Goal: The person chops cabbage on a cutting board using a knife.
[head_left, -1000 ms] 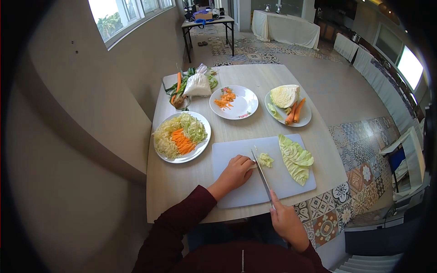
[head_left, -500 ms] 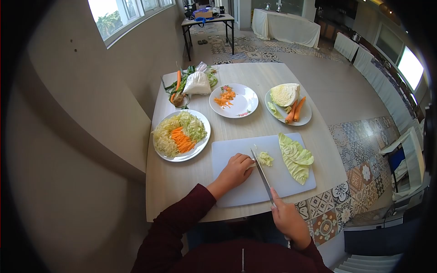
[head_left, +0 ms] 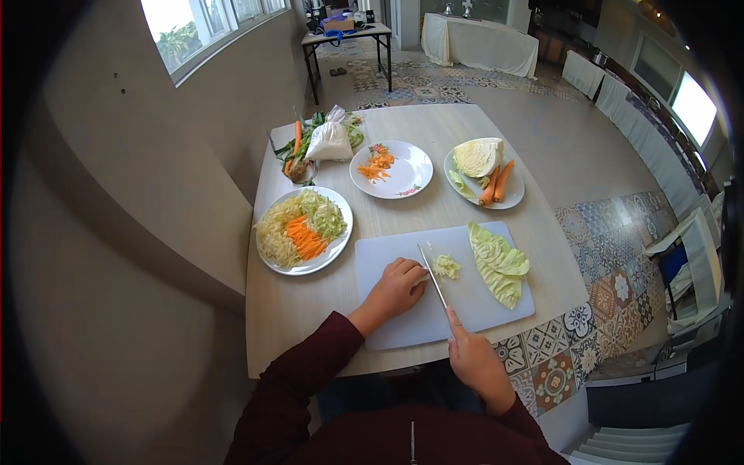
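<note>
On the white cutting board (head_left: 407, 332), my left hand (head_left: 397, 291) lies with curled fingers over a small pale piece of cabbage, mostly hidden beneath them. My right hand (head_left: 476, 358) grips a kitchen knife (head_left: 435, 284) by its handle. The blade points away from me and sits right beside the left fingertips. Just right of the blade is a small heap of shredded cabbage (head_left: 446, 266). Larger cabbage leaves (head_left: 498, 265) rest on the board's right side.
A plate (head_left: 346, 236) of shredded cabbage and carrot strips stands at left. Behind are a plate (head_left: 415, 174) with carrot bits and a plate (head_left: 513, 203) with a cut cabbage (head_left: 477, 157) and carrots (head_left: 496, 184). A bag of white contents (head_left: 329, 143) sits among vegetables at the back left.
The knife and my right hand have shifted slightly left and away from me, with the blade at a steeper angle. My left hand stays on the cabbage piece. The whole view has shifted slightly.
</note>
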Motion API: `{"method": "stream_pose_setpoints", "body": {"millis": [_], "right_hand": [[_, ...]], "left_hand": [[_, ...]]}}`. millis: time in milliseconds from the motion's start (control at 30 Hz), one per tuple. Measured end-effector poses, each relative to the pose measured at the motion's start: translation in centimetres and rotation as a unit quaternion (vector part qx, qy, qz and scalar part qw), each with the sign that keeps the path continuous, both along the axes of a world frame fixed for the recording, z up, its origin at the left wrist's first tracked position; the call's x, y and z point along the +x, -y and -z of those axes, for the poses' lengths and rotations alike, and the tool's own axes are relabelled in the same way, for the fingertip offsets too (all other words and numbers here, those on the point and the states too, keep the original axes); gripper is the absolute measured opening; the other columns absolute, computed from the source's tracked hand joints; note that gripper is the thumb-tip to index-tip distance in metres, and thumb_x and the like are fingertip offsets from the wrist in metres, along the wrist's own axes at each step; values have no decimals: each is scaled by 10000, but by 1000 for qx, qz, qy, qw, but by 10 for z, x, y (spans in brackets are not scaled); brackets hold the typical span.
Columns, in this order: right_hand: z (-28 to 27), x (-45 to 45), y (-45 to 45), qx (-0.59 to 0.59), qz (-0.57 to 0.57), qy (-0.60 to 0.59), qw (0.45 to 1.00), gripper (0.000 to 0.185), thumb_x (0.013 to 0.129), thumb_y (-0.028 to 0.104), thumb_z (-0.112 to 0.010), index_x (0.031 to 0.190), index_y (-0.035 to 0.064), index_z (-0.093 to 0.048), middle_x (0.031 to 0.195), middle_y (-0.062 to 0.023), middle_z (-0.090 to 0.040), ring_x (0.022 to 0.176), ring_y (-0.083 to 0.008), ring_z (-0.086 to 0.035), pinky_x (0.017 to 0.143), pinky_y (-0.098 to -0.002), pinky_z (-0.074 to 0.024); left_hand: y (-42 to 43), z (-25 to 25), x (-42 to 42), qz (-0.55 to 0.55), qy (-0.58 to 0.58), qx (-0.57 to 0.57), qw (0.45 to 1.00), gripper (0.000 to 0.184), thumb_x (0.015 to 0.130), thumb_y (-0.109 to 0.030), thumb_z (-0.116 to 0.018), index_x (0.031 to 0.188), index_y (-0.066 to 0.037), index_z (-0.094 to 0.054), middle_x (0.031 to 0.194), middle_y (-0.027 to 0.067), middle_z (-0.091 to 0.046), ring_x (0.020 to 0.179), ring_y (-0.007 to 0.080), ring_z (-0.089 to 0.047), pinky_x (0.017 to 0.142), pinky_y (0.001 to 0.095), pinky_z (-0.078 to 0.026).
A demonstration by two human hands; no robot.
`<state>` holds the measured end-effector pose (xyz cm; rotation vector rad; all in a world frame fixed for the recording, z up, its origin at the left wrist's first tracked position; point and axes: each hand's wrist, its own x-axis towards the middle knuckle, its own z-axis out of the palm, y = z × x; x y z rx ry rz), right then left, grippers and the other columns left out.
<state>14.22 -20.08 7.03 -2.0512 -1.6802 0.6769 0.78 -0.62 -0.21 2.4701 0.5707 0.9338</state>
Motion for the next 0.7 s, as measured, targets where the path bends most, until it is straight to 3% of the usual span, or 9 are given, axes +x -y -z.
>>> {"method": "stream_pose_setpoints", "body": {"millis": [367,700], "right_hand": [[15,4,-15,34,-6,-9,999,587,938,110,-516,1504,10,-394,779,-325,-646,759,-506,-647,719,-588,-508],[9,2,-1,17,-2,9,1000,602,928,112,-557,1503,16,-407,767,-301,-637,734,-481,-642,713,-556,-499]], "left_hand": [[1,-2,0,-2,5,7,1000,218,782,-22,-716,996,-51,-690,1014,113,-664,989,308,-626,886,410,-501],[3,-3,-2,-8,1,5,1000,227,790,-25,-715,1010,-68,-674,1022,104,-663,997,311,-626,895,415,-498]]}}
